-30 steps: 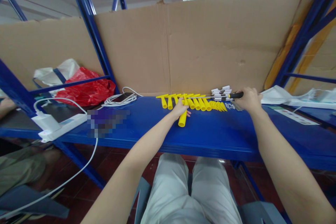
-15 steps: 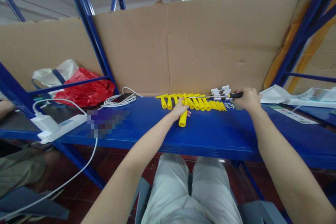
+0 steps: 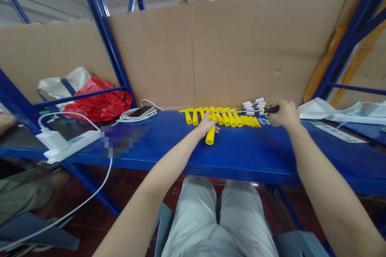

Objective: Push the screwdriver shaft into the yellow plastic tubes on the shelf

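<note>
My left hand (image 3: 206, 124) is closed round a yellow tube piece (image 3: 210, 136), whose open round end points toward me. In my right hand (image 3: 285, 114) is the black handle of a screwdriver (image 3: 270, 109). Its long metal shaft runs left across the table to the top of the held yellow piece. Several yellow T-shaped pieces (image 3: 188, 117) lie in a row behind and beside my left hand. Right of them are small flat yellow parts (image 3: 250, 121) and small metal parts (image 3: 265, 121). White pieces (image 3: 253, 106) lie behind the shaft.
The blue table (image 3: 241, 148) meets a cardboard wall (image 3: 235, 52) at the back. On the left are a white power strip (image 3: 75, 146), a red bag (image 3: 99, 100), a coiled white cable (image 3: 137, 117) and a phone (image 3: 141, 111). Another person's leg (image 3: 27, 188) shows at far left.
</note>
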`<state>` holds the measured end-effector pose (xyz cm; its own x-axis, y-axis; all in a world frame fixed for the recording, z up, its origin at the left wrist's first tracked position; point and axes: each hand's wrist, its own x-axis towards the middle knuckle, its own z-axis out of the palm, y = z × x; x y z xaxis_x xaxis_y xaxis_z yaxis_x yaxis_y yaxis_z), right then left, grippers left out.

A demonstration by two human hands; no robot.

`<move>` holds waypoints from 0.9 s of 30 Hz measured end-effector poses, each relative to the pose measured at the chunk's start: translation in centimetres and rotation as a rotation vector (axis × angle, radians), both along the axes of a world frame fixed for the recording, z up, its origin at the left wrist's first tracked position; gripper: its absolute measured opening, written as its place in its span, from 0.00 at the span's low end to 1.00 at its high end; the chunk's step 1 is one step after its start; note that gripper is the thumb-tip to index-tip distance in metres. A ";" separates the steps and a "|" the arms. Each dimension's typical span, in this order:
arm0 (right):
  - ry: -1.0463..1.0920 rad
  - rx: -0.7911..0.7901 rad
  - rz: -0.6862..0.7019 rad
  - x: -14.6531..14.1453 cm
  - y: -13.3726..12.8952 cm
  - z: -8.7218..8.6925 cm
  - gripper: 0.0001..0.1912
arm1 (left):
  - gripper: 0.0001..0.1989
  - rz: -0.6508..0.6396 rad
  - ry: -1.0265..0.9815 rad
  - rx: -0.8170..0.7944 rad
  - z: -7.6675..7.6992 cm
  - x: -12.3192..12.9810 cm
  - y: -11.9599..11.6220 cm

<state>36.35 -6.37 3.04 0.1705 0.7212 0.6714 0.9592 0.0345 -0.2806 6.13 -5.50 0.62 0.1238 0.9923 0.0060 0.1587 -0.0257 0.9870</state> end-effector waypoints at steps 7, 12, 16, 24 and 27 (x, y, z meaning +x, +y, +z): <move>0.002 -0.024 -0.031 -0.2 0.0 0.1 0.10 | 0.33 0.001 0.005 0.004 -0.2 -0.1 0.3; -0.006 -0.016 -0.031 -0.2 0.0 0.1 0.11 | 0.34 -0.005 0.005 0.003 -0.1 0.0 0.2; -0.006 -0.014 -0.028 -0.1 0.1 0.0 0.10 | 0.34 -0.008 0.004 0.002 -0.2 -0.1 0.3; -0.016 -0.001 -0.015 0.0 0.1 0.0 0.10 | 0.33 -0.011 0.003 0.005 0.0 -0.1 -0.1; -0.022 -0.015 -0.012 0.0 0.0 0.1 0.10 | 0.33 -0.008 -0.003 0.004 0.2 0.0 -0.3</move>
